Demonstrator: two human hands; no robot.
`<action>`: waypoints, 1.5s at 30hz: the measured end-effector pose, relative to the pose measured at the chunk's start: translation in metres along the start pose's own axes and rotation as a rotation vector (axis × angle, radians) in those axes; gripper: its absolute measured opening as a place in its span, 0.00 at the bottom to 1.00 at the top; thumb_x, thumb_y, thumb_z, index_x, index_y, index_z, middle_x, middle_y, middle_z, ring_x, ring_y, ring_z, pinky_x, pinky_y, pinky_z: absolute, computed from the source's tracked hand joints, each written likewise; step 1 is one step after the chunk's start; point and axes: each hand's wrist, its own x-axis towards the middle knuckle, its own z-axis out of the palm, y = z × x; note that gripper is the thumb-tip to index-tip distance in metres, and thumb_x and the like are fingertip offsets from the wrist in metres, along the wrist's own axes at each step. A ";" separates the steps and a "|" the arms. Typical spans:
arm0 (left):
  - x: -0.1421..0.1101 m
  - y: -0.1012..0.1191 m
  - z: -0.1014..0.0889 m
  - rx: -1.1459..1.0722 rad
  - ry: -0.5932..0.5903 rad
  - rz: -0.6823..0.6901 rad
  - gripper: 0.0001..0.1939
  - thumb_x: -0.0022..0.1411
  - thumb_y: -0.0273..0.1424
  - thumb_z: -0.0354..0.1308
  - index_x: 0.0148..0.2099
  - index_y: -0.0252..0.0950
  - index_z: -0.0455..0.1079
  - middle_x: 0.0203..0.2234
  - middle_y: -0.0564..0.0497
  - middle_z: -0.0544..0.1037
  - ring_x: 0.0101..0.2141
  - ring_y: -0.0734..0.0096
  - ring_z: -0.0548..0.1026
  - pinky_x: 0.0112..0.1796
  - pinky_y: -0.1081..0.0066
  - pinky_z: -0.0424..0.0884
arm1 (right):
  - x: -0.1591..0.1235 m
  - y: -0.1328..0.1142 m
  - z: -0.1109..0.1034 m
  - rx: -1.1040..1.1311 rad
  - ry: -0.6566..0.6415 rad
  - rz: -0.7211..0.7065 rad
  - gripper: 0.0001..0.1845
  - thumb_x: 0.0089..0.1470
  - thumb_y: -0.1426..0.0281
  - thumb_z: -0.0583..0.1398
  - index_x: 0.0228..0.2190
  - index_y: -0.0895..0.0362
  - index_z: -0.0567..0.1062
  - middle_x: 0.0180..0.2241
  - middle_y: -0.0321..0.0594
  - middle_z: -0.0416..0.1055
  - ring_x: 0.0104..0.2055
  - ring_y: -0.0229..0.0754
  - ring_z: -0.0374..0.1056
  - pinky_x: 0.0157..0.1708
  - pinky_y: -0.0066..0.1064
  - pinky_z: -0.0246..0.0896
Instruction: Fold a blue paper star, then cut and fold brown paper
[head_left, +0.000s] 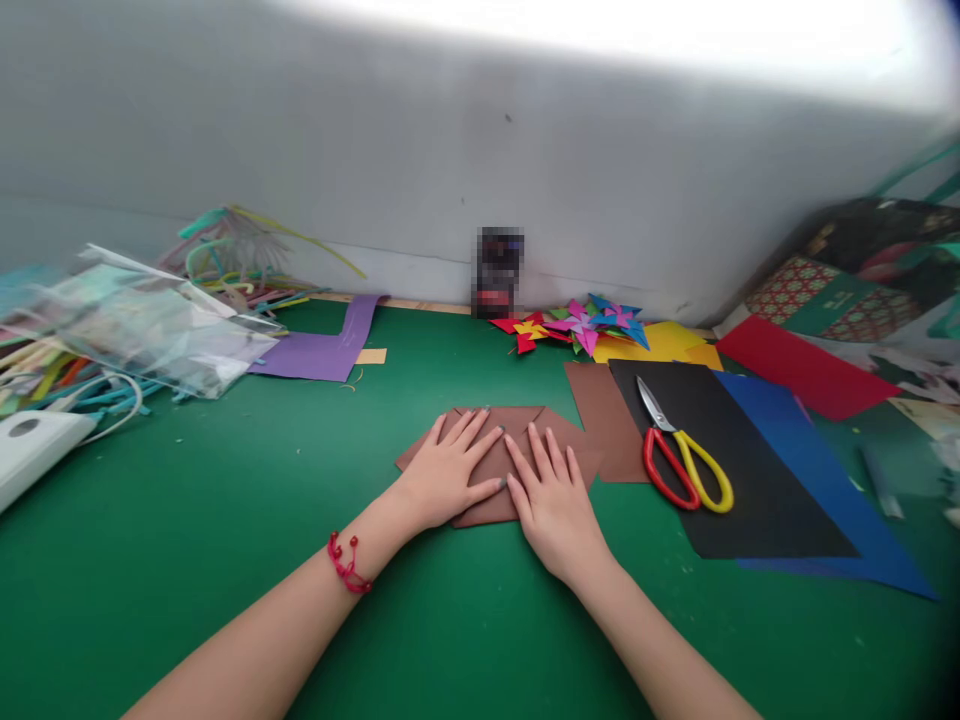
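Observation:
A folded sheet of brown paper (487,510) lies on the green tabletop (315,470) in front of me, with creases and folded flaps showing near its far edge. My left hand (448,470) rests flat on its left part, fingers spread. On the right part my right hand (556,500) also lies flat, its fingers apart. The two hands are close together over the middle, and they hide much of the paper. Just right of it is another piece of brown paper (611,420).
Scissors (675,450) with red and yellow handles lie on black paper (757,490), partly over blue paper (885,560). Folded paper stars (581,322) sit at the back. Purple paper (315,355), plastic bags (172,320) and a white device (45,450) are left; red paper (802,365) is right.

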 end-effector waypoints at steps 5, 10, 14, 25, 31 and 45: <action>0.000 -0.001 -0.001 -0.026 -0.003 -0.004 0.31 0.60 0.49 0.36 0.62 0.43 0.42 0.61 0.50 0.41 0.60 0.63 0.41 0.56 0.55 0.38 | -0.001 0.000 0.000 -0.033 -0.010 0.002 0.27 0.58 0.64 0.44 0.58 0.51 0.46 0.61 0.38 0.38 0.62 0.49 0.33 0.57 0.48 0.34; 0.000 -0.001 0.000 -0.020 0.002 -0.005 0.28 0.62 0.45 0.37 0.62 0.43 0.43 0.61 0.50 0.41 0.60 0.62 0.41 0.56 0.55 0.39 | -0.001 0.000 0.000 -0.041 0.000 0.000 0.27 0.58 0.63 0.44 0.58 0.50 0.47 0.61 0.38 0.39 0.62 0.49 0.33 0.57 0.48 0.34; 0.001 -0.001 -0.001 -0.015 -0.008 -0.004 0.29 0.62 0.45 0.38 0.62 0.43 0.43 0.61 0.50 0.42 0.60 0.61 0.42 0.56 0.54 0.40 | -0.001 0.001 0.002 -0.030 0.017 -0.009 0.27 0.58 0.63 0.45 0.58 0.51 0.48 0.61 0.38 0.39 0.62 0.49 0.33 0.57 0.48 0.34; 0.001 0.001 -0.002 0.014 -0.020 -0.004 0.28 0.62 0.45 0.37 0.62 0.41 0.44 0.61 0.48 0.43 0.59 0.60 0.42 0.55 0.54 0.41 | -0.005 -0.015 -0.016 0.020 0.067 -0.081 0.31 0.56 0.62 0.47 0.59 0.56 0.45 0.62 0.42 0.33 0.62 0.50 0.28 0.57 0.51 0.29; 0.001 0.000 -0.001 0.037 -0.008 0.000 0.28 0.62 0.45 0.36 0.62 0.42 0.44 0.61 0.48 0.43 0.60 0.62 0.42 0.55 0.55 0.42 | -0.008 -0.022 -0.004 0.076 -0.004 -0.116 0.30 0.58 0.63 0.45 0.59 0.56 0.43 0.62 0.38 0.35 0.63 0.46 0.28 0.58 0.45 0.36; 0.001 0.000 -0.002 0.035 -0.016 -0.005 0.28 0.62 0.45 0.36 0.62 0.41 0.44 0.61 0.48 0.43 0.60 0.62 0.42 0.55 0.56 0.42 | -0.007 -0.027 -0.007 0.098 -0.004 -0.059 0.36 0.53 0.55 0.49 0.59 0.53 0.44 0.62 0.37 0.33 0.62 0.49 0.28 0.58 0.48 0.34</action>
